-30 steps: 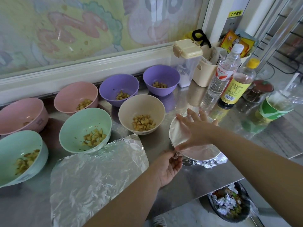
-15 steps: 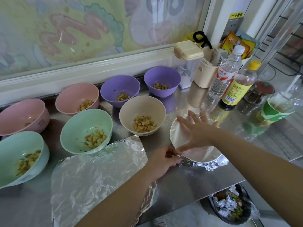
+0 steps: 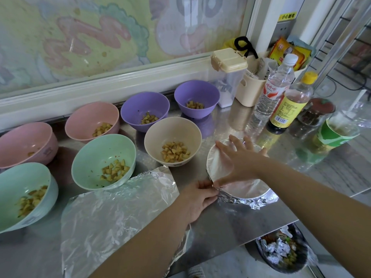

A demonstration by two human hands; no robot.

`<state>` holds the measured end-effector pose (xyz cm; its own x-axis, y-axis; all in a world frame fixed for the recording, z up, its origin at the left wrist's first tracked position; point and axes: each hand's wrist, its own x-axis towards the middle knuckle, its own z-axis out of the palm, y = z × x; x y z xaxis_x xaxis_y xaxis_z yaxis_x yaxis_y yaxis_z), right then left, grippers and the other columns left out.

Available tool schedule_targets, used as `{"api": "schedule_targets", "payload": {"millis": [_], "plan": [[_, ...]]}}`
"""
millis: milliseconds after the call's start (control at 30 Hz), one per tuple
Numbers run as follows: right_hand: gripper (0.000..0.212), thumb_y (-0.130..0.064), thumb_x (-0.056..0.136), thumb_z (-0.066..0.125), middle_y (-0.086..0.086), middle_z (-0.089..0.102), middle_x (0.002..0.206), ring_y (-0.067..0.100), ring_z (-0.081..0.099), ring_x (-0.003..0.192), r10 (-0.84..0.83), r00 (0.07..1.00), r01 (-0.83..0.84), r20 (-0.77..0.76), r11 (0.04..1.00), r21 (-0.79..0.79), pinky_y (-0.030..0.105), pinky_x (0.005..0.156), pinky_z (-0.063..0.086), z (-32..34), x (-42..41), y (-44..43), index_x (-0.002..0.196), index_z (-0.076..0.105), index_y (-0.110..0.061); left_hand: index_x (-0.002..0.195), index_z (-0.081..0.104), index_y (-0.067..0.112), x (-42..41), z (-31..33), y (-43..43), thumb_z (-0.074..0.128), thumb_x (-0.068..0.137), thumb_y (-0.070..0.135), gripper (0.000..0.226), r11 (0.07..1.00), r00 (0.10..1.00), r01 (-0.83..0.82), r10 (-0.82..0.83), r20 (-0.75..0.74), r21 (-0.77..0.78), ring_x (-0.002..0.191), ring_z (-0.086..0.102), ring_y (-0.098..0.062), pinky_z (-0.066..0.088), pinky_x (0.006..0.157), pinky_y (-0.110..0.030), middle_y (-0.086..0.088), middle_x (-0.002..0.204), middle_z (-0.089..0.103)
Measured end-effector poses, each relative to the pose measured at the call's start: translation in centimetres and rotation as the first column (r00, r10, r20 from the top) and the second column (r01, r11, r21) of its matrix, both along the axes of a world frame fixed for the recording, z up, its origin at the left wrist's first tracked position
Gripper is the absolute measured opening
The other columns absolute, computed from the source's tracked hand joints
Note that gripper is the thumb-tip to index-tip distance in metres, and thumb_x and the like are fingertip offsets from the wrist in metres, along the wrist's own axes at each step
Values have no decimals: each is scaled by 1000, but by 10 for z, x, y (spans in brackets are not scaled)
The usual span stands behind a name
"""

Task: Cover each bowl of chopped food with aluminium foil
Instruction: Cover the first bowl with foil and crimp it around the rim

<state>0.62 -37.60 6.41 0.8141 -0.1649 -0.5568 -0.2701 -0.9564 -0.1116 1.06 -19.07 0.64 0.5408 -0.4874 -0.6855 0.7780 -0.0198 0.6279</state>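
Observation:
A foil-covered bowl (image 3: 244, 190) stands near the steel counter's front edge. My right hand (image 3: 239, 159) lies flat on its foil top with fingers spread and the thumb at the near-left rim. My left hand (image 3: 197, 197) presses the crimped foil against the bowl's left side. A loose foil sheet (image 3: 120, 213) lies flat to the left, partly under my left forearm. Several uncovered bowls hold chopped food: beige (image 3: 172, 130), green (image 3: 96, 155), pale blue-green (image 3: 18, 185), two pink (image 3: 88, 117) (image 3: 24, 139) and two purple (image 3: 144, 103) (image 3: 196, 91).
Behind the covered bowl stand a water bottle (image 3: 271, 93), a yellow-capped sauce bottle (image 3: 289, 105), a jar (image 3: 313, 119) and a green cup (image 3: 335, 135). A cream caddy (image 3: 251, 91) and lidded container (image 3: 228, 77) sit at the back. A bin (image 3: 281, 251) with foil scraps is below the counter edge.
My left hand has moved right, from just short of the covered bowl to its left side, and its fingers now lie against the foil. My right hand stays on top.

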Motion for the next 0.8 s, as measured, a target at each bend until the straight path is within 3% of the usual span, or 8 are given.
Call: {"api": "schedule_targets", "payload": {"millis": [133, 233, 433, 533, 667, 800], "plan": [[143, -99, 45, 60, -6, -29, 165, 43, -28, 149, 4, 1000, -4, 3, 1000, 11, 87, 104, 4, -2, -1, -2, 152, -21, -52, 94, 67, -2, -16, -2, -8, 61, 88, -14, 15, 964, 924, -263, 243, -296, -29, 68, 72, -16, 61, 64, -24, -13, 79, 74], [142, -99, 44, 61, -6, -28, 165, 43, -27, 149, 3, 1000, -3, 7, 1000, 8, 87, 104, 5, -3, 0, -2, 151, -22, -53, 89, 66, -2, -27, 3, -15, 63, 90, -9, 7, 934, 864, -356, 335, -376, 14, 72, 68, -20, 61, 61, -29, -13, 72, 72], [144, -102, 40, 56, -6, -27, 165, 44, -27, 149, 8, 1000, -8, 6, 1000, 4, 86, 104, 7, -6, 1, -3, 150, -22, -53, 89, 63, -1, -30, 14, -29, 58, 97, 1, 10, 922, 839, -380, 376, -394, 71, 76, 62, -20, 56, 74, -33, -14, 81, 66], [144, -102, 41, 56, -5, -28, 165, 44, -27, 149, 12, 1000, -12, 7, 1000, 1, 87, 104, 6, -5, 1, -3, 150, -23, -53, 84, 62, 0, -31, 16, -37, 58, 99, 7, 17, 920, 828, -384, 380, -413, 78, 74, 57, -21, 53, 90, -37, -13, 78, 59], [142, -101, 45, 58, -6, -28, 165, 44, -26, 149, 9, 1000, -9, 12, 1000, -12, 87, 104, 6, -3, -1, -1, 151, -22, -52, 98, 62, -5, -29, 20, -44, 50, 101, 2, 14, 890, 782, -457, 406, -474, 9, 92, 63, -29, 48, 104, -42, -19, 97, 66], [140, -98, 48, 61, -6, -27, 165, 43, -25, 150, 4, 1000, -3, 24, 1000, -24, 86, 105, 6, -3, -2, 1, 151, -21, -53, 111, 61, -6, -29, 23, -51, 38, 100, -5, 25, 879, 760, -477, 411, -504, -3, 104, 62, -33, 48, 104, -45, -20, 103, 67]]}}
